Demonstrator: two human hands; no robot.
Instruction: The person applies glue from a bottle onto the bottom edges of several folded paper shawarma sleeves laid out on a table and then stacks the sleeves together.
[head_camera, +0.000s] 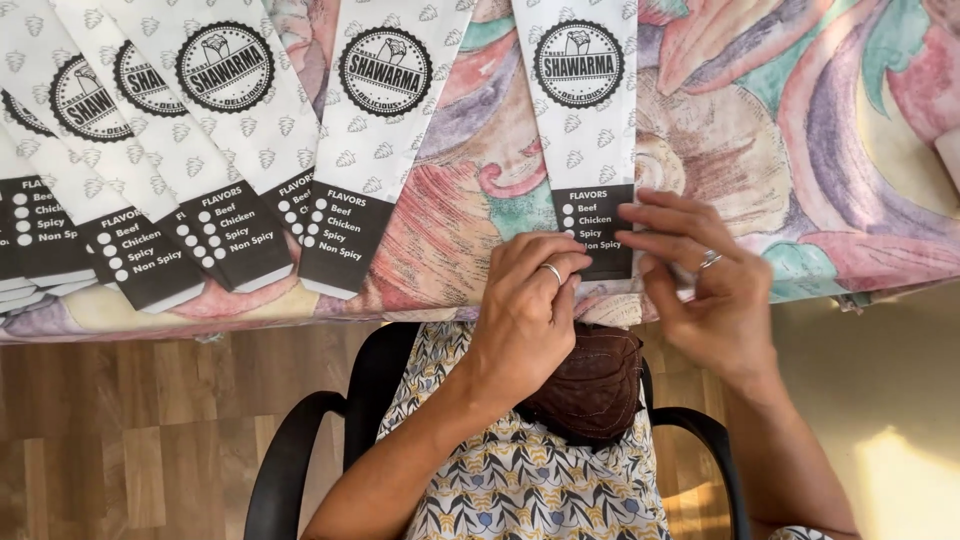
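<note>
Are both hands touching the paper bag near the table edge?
Touching. The head view shows left hand and right hand fingers resting on the paper bag's dark end.

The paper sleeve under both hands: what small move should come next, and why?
Probably slide the paper sleeve left toward the fanned row of sleeves. Both the left hand and the right hand pinch its dark lower end, and it lies apart from the row on the patterned tablecloth.

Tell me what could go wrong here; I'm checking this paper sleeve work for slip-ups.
1. Both hands, left and right, pinch the sleeve at its dark bottom end near the table edge; it might crease or tear.
2. The other sleeves overlap loosely in a fan; a nudge could scatter them.
3. The brown pouch rests unheld on the lap and could slide off.
</note>
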